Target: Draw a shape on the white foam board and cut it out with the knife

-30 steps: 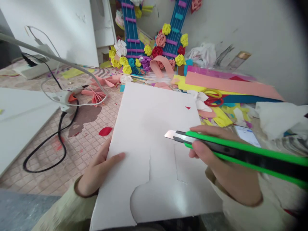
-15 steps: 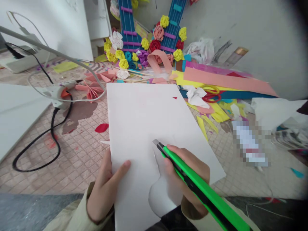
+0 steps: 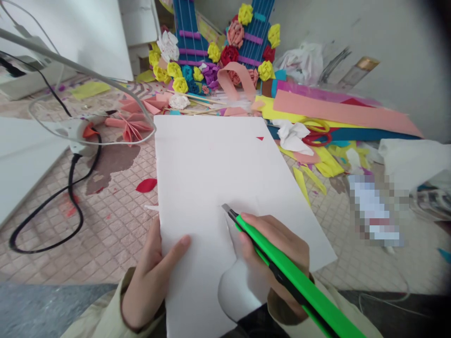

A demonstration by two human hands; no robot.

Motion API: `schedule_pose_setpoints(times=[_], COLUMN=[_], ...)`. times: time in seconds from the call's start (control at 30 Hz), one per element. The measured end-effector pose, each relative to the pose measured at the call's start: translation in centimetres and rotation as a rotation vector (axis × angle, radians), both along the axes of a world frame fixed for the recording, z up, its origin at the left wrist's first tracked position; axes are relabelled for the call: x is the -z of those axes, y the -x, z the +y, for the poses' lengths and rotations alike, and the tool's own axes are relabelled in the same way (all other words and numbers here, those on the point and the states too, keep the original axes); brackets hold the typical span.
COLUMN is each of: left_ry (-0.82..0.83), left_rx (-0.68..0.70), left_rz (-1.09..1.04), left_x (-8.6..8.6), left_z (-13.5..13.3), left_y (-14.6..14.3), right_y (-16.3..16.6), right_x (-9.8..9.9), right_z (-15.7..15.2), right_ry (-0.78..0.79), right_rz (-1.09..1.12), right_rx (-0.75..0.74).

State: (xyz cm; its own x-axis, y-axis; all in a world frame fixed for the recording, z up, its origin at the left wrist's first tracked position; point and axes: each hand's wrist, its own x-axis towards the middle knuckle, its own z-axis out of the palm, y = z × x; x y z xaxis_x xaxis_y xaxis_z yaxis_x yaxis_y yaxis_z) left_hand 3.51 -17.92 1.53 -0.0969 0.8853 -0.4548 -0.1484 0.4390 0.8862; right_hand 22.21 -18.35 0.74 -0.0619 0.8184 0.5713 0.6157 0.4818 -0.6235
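Observation:
A white foam board (image 3: pixel 197 164) lies on the table and juts over its front edge towards me. My left hand (image 3: pixel 155 272) grips the board's left edge, thumb on top and fingers underneath. In my right hand (image 3: pixel 278 249) is a green and black utility knife (image 3: pixel 282 267), its blade tip at the board's surface near the middle. A curved cut line runs from near the blade down to a rounded part by the board's near edge. A small red paper scrap (image 3: pixel 260 138) rests near the board's top right corner.
Blue guitar-shaped pieces with paper flowers (image 3: pixel 230 55) stand at the back. Coloured paper strips (image 3: pixel 338 110), red and yellow scissors (image 3: pixel 317 134) and crumpled tissue (image 3: pixel 291 135) lie to the right. On the left are a power strip (image 3: pixel 82 134), a black cable (image 3: pixel 45 211) and another white board (image 3: pixel 24 159).
The view has shifted slightly. The knife's blade tip has moved a tiny way along the board; both hands keep their grips.

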Motion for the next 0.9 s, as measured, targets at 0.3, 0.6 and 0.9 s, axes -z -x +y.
schedule_pose_setpoints(times=[0.3, 0.6, 0.9], left_ry=[-0.001, 0.018, -0.004], left_rx=[-0.042, -0.049, -0.066], left_rz=[-0.036, -0.087, -0.098], left_x=[-0.07, -0.23, -0.46], left_z=[0.06, 0.17, 0.30], left_y=[-0.13, -0.27, -0.41], right_y=[0.05, 0.26, 0.27], right_x=[-0.35, -0.36, -0.15], right_z=[0.03, 0.44, 0.61], right_ry=[0.029, 0.036, 0.096], right_rz=[0.026, 0.038, 0.083], right_rx=[-0.005, -0.042, -0.054])
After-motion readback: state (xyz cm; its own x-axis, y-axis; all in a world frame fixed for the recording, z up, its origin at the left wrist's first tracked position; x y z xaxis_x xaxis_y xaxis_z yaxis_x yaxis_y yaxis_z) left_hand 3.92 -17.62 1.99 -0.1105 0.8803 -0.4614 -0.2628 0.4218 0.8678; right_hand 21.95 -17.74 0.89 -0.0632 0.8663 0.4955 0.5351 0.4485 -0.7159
